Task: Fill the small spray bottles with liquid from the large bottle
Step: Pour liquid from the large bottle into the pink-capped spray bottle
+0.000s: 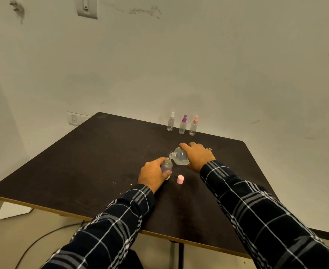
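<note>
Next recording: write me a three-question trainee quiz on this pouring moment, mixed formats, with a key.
1. True or false: the pink cap sits on the table, off the small bottle that the left hand grips.
2. Which hand tilts the large bottle toward the small bottle's open neck? A) the left hand B) the right hand C) neither
3. Fill in: ___ capped spray bottles stand upright in a row near the table's far edge.

Key: 1 true; 2 B; 3 three.
</note>
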